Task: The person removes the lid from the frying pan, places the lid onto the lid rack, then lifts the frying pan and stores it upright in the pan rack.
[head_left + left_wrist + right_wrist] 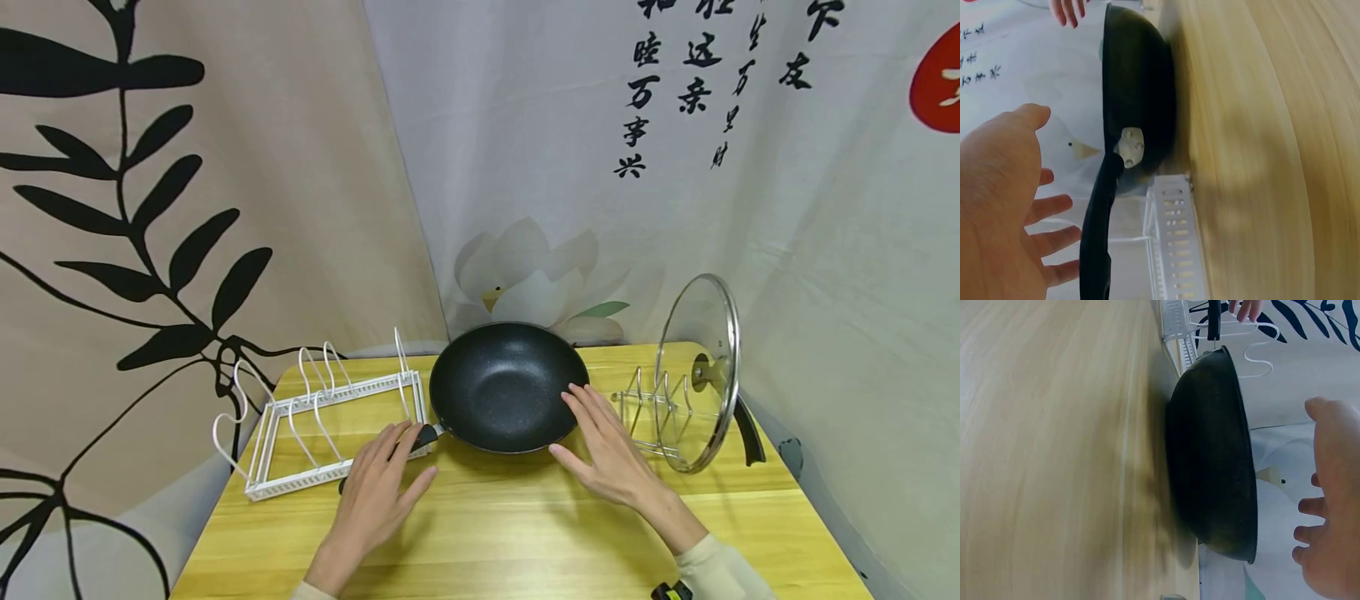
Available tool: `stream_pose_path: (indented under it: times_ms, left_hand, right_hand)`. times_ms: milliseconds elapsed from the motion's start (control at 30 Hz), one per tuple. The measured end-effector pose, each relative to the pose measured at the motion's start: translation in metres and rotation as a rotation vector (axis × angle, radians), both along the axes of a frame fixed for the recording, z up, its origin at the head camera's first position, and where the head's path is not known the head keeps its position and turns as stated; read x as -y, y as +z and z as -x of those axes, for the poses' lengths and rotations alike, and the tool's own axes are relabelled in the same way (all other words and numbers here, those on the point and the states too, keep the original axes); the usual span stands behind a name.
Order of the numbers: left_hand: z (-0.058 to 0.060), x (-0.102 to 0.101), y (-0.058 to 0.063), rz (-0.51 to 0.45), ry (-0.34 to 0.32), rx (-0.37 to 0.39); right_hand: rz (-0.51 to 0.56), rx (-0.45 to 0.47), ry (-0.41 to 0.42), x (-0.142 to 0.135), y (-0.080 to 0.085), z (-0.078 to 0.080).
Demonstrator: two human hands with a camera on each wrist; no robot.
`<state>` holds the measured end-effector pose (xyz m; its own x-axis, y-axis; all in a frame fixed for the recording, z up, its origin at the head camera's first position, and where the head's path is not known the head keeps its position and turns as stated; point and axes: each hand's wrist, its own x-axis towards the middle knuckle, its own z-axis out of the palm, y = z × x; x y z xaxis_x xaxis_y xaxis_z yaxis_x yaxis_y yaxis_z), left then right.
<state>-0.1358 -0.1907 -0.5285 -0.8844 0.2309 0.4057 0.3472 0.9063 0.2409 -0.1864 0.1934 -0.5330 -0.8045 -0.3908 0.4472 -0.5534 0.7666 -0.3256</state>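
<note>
A black wok-shaped frying pan (510, 387) sits on the wooden table, mouth up, its black handle (1096, 225) pointing front-left. Over that handle my left hand (381, 487) hovers, and in the left wrist view its fingers are spread and apart from the handle. Beside the pan's right rim is my right hand (609, 450), fingers loosely extended. From the right wrist view, a gap shows between this hand and the dark pan wall (1213, 450). Neither hand holds anything.
A white rack (300, 478) with upright wire loops stands left, partly under the pan's handle. At right, a glass lid (684, 333) with a black handle (750, 432) stands upright in a small metal wire rack (639, 408). Printed cloth (525, 125) hangs behind the table (510, 533).
</note>
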Motion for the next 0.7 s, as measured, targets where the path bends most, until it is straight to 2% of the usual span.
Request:
stream_pose_path:
  times_ms: [200,467,700]
  left_hand:
    - [0.005,0.008,-0.007,-0.005,0.018,-0.007]
    - [0.008,0.014,-0.011,0.008,0.023,0.0]
    - [0.011,0.018,-0.012,0.021,0.046,0.064]
  right_hand:
    - [0.012,0.029,-0.049,-0.003,-0.01,0.007]
    - [0.008,0.105,-0.117,-0.004,-0.02,0.013]
    - [0.006,0.161,-0.159,-0.001,-0.026,0.015]
